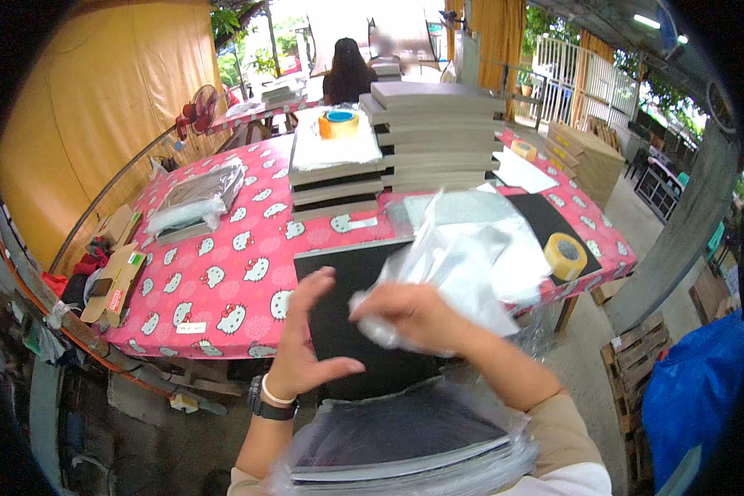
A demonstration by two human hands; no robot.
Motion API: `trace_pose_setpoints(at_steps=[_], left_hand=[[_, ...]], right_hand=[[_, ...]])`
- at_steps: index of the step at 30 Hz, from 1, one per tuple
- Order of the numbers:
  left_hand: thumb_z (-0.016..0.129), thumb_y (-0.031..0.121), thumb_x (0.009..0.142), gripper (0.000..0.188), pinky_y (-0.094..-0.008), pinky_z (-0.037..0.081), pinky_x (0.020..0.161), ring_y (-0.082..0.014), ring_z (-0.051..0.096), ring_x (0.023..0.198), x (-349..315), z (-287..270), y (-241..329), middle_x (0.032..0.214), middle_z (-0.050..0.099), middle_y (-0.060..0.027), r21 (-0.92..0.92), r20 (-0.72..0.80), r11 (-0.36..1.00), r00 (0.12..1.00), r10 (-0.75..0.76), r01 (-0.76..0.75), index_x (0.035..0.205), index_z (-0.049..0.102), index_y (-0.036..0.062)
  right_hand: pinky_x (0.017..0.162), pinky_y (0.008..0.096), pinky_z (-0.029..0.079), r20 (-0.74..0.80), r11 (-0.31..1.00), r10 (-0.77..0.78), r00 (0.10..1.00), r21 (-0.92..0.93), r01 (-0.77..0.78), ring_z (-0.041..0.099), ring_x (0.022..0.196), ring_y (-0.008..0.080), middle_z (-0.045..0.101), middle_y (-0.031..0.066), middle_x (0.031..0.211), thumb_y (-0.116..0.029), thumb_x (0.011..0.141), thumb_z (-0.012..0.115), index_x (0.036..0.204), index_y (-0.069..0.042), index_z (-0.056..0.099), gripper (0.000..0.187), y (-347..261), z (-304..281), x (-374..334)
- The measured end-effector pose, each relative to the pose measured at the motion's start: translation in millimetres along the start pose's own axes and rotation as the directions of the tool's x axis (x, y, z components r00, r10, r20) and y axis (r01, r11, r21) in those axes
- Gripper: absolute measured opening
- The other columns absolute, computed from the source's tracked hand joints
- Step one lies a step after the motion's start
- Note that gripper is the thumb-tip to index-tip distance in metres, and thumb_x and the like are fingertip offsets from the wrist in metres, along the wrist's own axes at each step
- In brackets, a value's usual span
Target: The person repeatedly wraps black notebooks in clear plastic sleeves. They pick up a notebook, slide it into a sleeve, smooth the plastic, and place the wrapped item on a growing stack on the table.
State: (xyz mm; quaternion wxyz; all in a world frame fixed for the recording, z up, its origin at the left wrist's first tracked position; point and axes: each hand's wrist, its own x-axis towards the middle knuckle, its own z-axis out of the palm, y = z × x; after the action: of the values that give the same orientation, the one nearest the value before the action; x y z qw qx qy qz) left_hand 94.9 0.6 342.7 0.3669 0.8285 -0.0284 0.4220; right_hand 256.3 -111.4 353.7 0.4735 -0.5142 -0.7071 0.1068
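My right hand pinches the edge of a clear plastic bag, its film raised and crumpled. My left hand is held with thumb and fingers spread, nothing between them, over a flat black board at the table's near edge. More clear plastic bags lie loosely piled just right of the black board. Close to my body sits a plastic-wrapped pack of black sheets, its pale edges showing through the film. A roll of clear tape rests at the table's right side, on another dark board.
A pink patterned cloth covers the table. Tall stacks of grey boards rise at the back, beside a lower stack topped with tape rolls. A wrapped pack lies left. Beyond sits a person. Wooden pallets stand right.
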Motion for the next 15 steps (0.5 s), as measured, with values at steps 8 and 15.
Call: trace_pose_setpoints(at_steps=[8, 15], left_hand=[[0.060, 0.012, 0.076, 0.018, -0.0196, 0.039, 0.054, -0.0039, 0.047, 0.062, -15, 16, 4, 0.068, 0.056, 0.0014, -0.337, 0.239, 0.814, 0.879, -0.413, 0.474, 0.090, 0.058, 0.0002], [0.062, 0.013, 0.074, 0.017, -0.0208, 0.039, 0.055, -0.0047, 0.047, 0.063, -12, 15, 2, 0.068, 0.057, -0.0014, -0.198, 0.044, 0.861, 0.882, -0.469, 0.468, 0.085, 0.058, -0.0006]], right_hand=[[0.055, 0.0193, 0.039, -0.078, 0.916, 0.325, 0.942, 0.273, -0.294, 0.049, 0.062, 0.0065, 0.055, 0.0036, 0.073, -0.006, 0.074, 0.060, 0.091, -0.003, 0.057, 0.018, -38, -4, -8], [0.054, 0.0171, 0.037, 0.076, 0.830, 0.507, 0.859, 0.227, -0.510, 0.045, 0.061, 0.0030, 0.051, -0.0017, 0.064, -0.012, 0.075, 0.062, 0.075, -0.001, 0.054, 0.013, 8, -1, -24]])
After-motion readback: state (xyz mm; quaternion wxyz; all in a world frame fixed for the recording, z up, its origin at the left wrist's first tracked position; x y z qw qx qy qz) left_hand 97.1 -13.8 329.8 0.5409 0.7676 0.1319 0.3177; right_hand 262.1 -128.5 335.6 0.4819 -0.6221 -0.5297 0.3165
